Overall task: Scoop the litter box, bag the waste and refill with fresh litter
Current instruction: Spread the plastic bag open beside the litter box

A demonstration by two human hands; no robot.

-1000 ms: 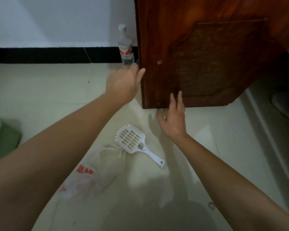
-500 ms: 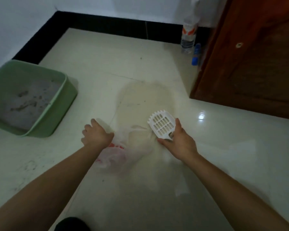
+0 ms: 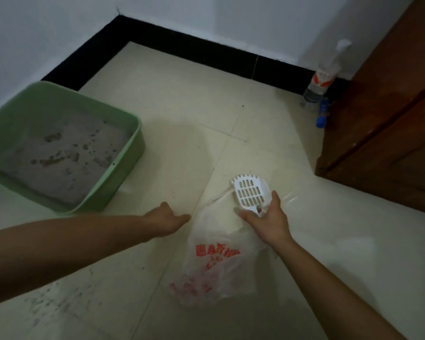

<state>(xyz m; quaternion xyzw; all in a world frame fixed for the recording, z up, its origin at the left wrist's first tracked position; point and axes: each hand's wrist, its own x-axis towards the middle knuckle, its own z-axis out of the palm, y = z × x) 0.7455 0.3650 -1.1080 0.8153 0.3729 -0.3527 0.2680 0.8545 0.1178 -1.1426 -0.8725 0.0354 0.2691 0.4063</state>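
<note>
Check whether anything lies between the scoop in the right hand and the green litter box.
Nothing visible does. Bare floor separates the scoop, gripped by the right hand, from the litter box. The left hand sits just beside that line; the plastic bag lies nearer the camera.

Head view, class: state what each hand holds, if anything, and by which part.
The right hand grips the white litter scoop by its handle, slotted head pointing away. The left hand is open beside the plastic bag, holding nothing.
</note>
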